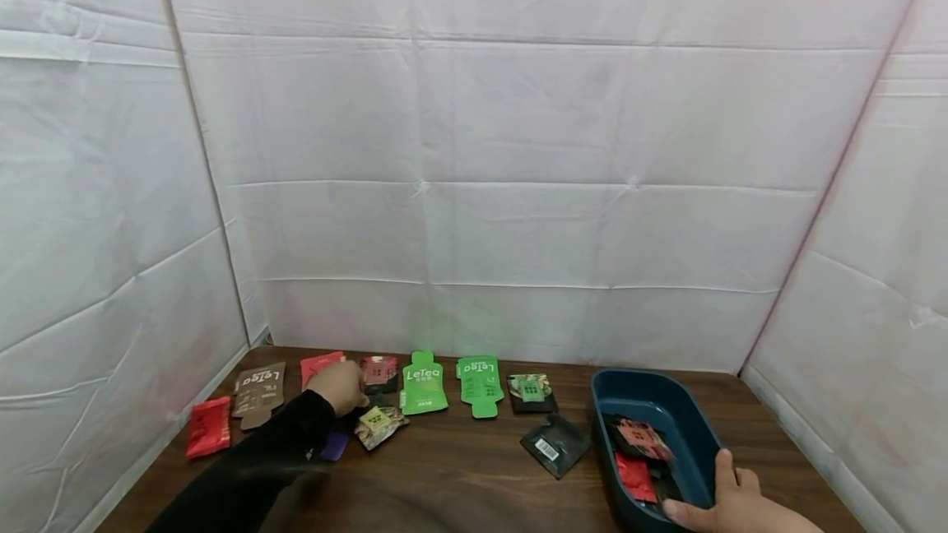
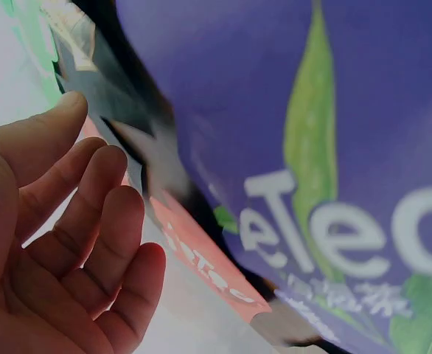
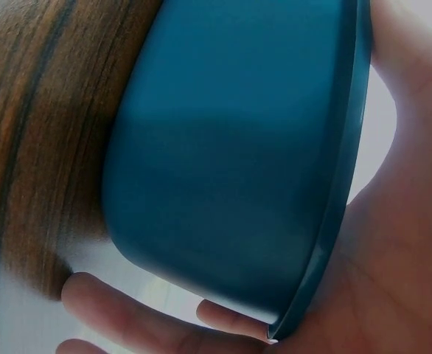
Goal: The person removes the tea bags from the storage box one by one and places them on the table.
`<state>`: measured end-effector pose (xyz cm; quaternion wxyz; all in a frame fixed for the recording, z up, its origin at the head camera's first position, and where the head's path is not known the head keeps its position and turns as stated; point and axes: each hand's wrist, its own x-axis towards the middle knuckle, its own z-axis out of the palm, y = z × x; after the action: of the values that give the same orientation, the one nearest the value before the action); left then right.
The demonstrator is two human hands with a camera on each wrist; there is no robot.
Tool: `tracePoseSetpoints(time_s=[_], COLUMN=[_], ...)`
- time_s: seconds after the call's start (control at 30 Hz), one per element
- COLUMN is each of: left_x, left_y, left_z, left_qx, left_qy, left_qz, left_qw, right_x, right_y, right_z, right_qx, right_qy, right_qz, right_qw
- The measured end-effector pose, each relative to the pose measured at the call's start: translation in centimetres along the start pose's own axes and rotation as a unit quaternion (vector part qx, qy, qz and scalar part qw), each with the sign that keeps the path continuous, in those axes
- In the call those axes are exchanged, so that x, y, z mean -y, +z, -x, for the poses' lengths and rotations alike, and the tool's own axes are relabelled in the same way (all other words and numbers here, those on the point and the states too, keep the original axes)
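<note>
The right hand [image 1: 729,500] grips the near rim of the blue tray [image 1: 696,426] — the left hand [image 1: 341,387], fingers loose, rests over packets [image 1: 378,424] far left.

Sachets [image 1: 423,389] lie in a row along the desk's [image 1: 459,484] back edge; the tray [image 1: 702,434] sits at the right front corner, packets [image 1: 638,455] inside.

Left arm in a black sleeve reaching far-left across the scene, left hand [image 1: 341,386] knuckles up, fingers [image 2: 105,221] loosely curved and holding nothing, right hand [image 1: 729,502] bare at near right, thumb up, fingers extended leftward
</note>
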<state>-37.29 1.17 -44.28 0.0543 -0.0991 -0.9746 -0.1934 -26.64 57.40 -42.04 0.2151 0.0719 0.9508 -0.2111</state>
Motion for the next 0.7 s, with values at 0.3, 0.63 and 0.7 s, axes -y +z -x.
tracePoseSetpoints(time_s=[0.3, 0.63, 0.7], left_x=[-0.3, -1.4, -2.5], left_y=[-0.6, 0.1, 0.3], left_z=[0.4, -0.3, -1.1], left_qx=[-0.014, -0.005, -0.023], left_qy=[0.002, 0.019, 0.027], left_qz=[-0.012, -0.055, -0.053], left_qw=[0.9998, 0.9983, 0.998], right_x=[-0.4, -0.3, -0.3], right_y=[0.1, -0.1, -0.1], right_z=[-0.4, 0.0, 0.1], right_qx=[-0.003, 0.021, 0.023], right_qy=[-0.002, -0.024, -0.03], right_qz=[0.005, -0.057, -0.059], right_qw=[1.0, 0.998, 0.998])
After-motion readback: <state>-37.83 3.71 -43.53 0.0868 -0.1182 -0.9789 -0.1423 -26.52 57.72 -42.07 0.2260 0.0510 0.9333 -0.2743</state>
